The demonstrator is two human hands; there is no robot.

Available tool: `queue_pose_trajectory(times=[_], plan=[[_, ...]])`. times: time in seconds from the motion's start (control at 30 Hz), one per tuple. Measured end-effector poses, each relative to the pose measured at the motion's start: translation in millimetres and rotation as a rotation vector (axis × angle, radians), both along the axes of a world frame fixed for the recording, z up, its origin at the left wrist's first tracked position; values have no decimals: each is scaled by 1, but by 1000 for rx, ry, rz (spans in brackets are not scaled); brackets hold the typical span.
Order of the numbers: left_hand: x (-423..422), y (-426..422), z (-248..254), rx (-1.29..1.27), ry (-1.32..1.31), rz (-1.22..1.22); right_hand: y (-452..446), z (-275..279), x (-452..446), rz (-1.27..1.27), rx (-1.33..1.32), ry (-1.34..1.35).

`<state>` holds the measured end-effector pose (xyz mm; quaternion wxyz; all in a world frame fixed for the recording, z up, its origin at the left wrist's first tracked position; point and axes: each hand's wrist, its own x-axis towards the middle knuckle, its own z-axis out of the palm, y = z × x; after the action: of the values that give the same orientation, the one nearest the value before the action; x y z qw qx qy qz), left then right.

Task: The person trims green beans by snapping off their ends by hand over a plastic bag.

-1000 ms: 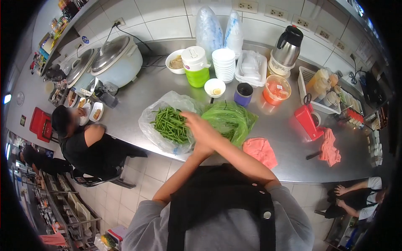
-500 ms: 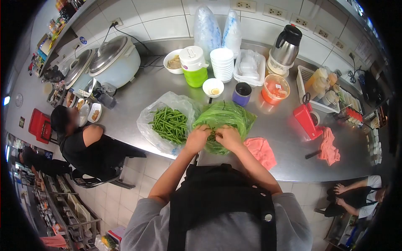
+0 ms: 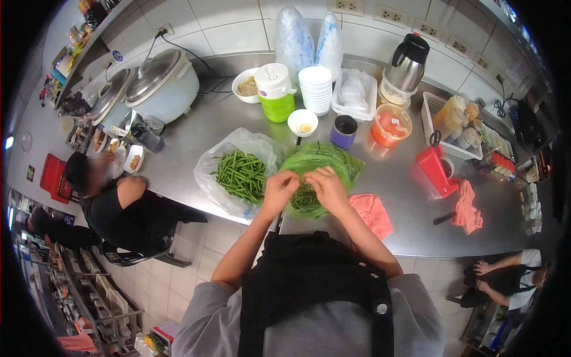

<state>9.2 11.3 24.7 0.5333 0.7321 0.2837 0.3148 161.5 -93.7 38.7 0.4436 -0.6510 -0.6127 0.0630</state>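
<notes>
My left hand (image 3: 281, 189) and my right hand (image 3: 326, 185) meet above a green plastic bag (image 3: 345, 168), fingertips pinched close together. Whatever lies between the fingers is too small to make out. Inside the open mouth of the green bag, thin dark-green trimmings (image 3: 305, 198) show below my hands. Left of it, a clear plastic bag (image 3: 207, 172) lies spread wide, full of cut green beans (image 3: 239, 174). Its right side touches the green bag.
Behind the bags stand a small white bowl (image 3: 303, 123), a purple cup (image 3: 343, 132), a green-and-white jug (image 3: 276, 95) and an orange tub (image 3: 391, 126). A pink cloth (image 3: 372, 215) lies at right, near a red box (image 3: 436, 172). A person (image 3: 128, 202) sits at left.
Both hands have lifted a little out of the green bag's mouth, and the fingertips have come together. More of the trimmings shows now.
</notes>
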Motion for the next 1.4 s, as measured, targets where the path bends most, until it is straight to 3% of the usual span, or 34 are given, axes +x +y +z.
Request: queue_pose_trajectory(times=[0.03,0.1,0.13,0.2,0.33,0.63,0.7,0.87,0.97,1.07,1.13,1.27,1.33,1.4], plan=[[-1,4,-7,1,0,0,2,-3,1,0,1,0],[-3,12,-12,-445,-179,-73,5,-9,4,4,-35,505],[-2,10,-11,-443,-179,-75,6,-7,7,3,-33,504],[-1,1,-8,-392,-28,-172,7,0,15,15,-50,873],[2,-12,3,-508,31,-262,8,9,19,-2,-28,926],[6,-18,-16,-407,-38,-336,7,8,12,-40,-27,884],[4,-18,-17,-254,-10,-214,6,9,7,-28,-27,836],[0,-24,-19,106,122,-249,5,22,-12,-9,-70,604],[-3,-31,-24,385,201,-257,17,37,-29,33,71,471],[-1,-33,-48,347,241,-114,48,56,-57,197,25,411],[-2,-32,-43,297,141,-141,77,50,-71,265,181,410],[-9,-22,-32,431,295,-110,88,12,-62,150,205,173],[-13,-14,-34,499,310,-60,66,-3,-39,180,-173,196],[-18,-6,-44,460,422,-173,35,-28,-10,48,-390,123]])
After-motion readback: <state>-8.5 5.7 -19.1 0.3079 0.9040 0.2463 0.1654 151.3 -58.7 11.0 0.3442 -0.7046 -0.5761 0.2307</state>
